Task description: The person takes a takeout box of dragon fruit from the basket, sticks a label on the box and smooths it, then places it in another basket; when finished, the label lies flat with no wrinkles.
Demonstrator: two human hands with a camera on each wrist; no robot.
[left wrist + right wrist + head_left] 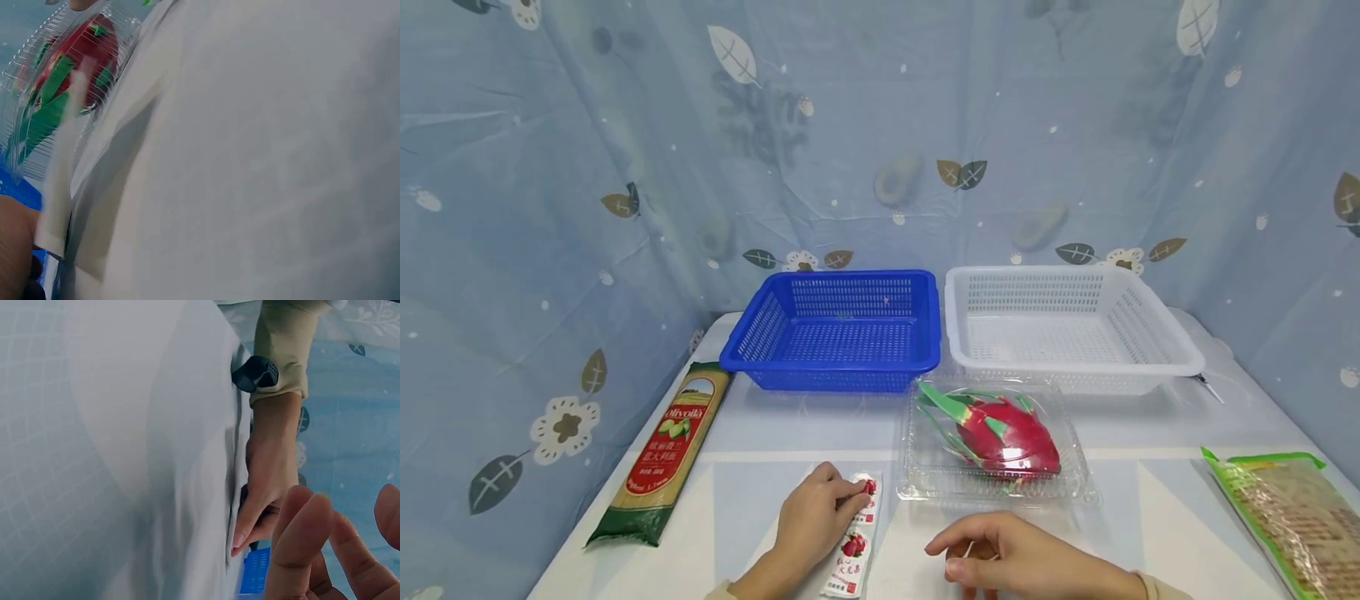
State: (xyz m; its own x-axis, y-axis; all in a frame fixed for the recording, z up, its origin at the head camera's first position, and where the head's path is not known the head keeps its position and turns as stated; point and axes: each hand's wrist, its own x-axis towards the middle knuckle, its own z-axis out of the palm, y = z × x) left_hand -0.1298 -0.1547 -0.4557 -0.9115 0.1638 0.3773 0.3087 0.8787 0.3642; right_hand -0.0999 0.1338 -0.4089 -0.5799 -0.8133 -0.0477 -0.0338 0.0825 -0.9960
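A strip of dragon fruit label stickers, printed with red fruit, lies on the table, its upper part partly covered by my left hand. My left thumb and fingers pinch the strip near its upper label. In the left wrist view, the blurred white strip runs up from that hand. My right hand is to the right of the strip, fingers loosely bent, holding nothing visible. Just beyond both hands, a clear plastic box encloses a red dragon fruit with green scales.
Behind stand a blue basket and a white basket. A spaghetti packet lies on the left. On the right is a green-edged clear bag of brownish food; a thin pen-like object lies beside the white basket.
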